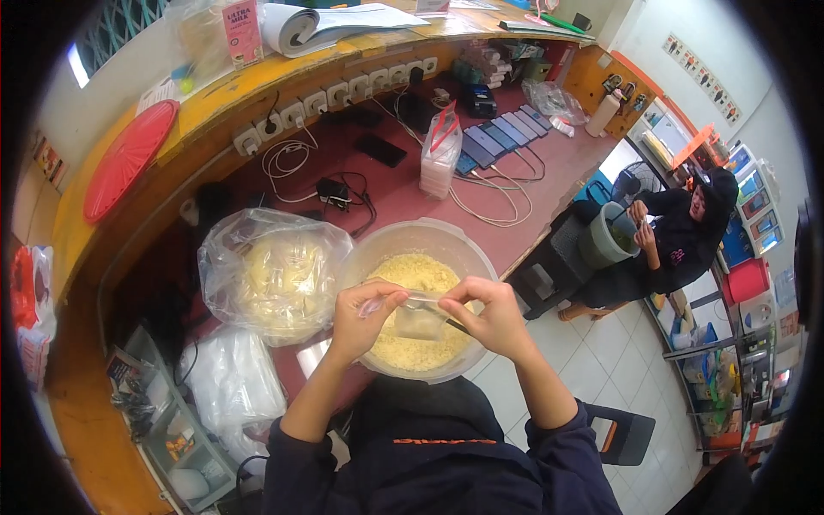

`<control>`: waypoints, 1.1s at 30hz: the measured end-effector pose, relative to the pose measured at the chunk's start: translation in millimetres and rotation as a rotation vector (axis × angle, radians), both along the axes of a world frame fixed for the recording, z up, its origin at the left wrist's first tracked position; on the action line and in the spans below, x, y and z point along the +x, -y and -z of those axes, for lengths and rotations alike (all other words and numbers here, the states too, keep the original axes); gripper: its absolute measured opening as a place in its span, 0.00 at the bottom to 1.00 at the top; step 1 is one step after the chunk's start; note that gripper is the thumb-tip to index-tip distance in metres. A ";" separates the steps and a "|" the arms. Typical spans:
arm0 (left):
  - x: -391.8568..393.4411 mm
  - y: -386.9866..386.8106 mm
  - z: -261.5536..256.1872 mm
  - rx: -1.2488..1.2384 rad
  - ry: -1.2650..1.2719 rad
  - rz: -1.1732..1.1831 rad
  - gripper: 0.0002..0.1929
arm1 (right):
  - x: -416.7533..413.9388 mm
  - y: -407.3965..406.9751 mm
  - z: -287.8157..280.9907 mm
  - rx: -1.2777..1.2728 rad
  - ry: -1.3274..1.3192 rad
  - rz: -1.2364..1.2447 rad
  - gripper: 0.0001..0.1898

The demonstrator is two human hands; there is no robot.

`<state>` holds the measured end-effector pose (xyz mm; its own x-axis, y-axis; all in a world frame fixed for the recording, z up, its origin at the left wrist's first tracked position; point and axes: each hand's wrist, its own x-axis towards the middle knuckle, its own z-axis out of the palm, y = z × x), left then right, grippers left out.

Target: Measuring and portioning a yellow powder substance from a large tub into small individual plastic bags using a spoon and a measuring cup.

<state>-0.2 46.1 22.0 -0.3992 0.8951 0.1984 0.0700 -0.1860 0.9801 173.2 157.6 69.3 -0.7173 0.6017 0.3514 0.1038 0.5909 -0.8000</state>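
Observation:
My left hand (367, 315) pinches one side of the opening of a small clear plastic bag (418, 322). At the opposite side, the fingers of my right hand (492, 315) grip the same bag. A dark-handled utensil (456, 324) passes by my right fingers; whether they hold it, I cannot tell. Below both hands is a round translucent plastic tub (475, 248) with yellow, crumbly grated food (418, 362) in it. Left of the tub, a large clear plastic bag (277, 277) of similar pale yellow food sits against it or very close.
A stack of clear plastic bags (235, 380) lies at the left. On the red table (405, 215) are a packet of small bags (441, 154), several phones (499, 138) and cables. At the right, a person (676, 238) sits by a bucket (599, 238).

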 end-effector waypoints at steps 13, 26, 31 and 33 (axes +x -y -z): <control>34.0 10.1 -9.7 0.139 -0.286 -0.114 0.02 | 2.5 25.8 12.9 0.057 -0.149 -0.015 0.04; -92.6 34.6 -3.3 -0.088 -0.709 -0.866 0.17 | 19.2 16.7 15.3 -0.062 -0.049 0.080 0.02; 6.3 15.7 8.4 -0.179 0.063 0.174 0.18 | -13.3 29.9 22.7 0.131 -0.031 0.014 0.07; 38.0 10.4 5.3 -0.241 0.287 0.327 0.20 | -16.3 27.8 25.2 0.268 -0.078 0.039 0.08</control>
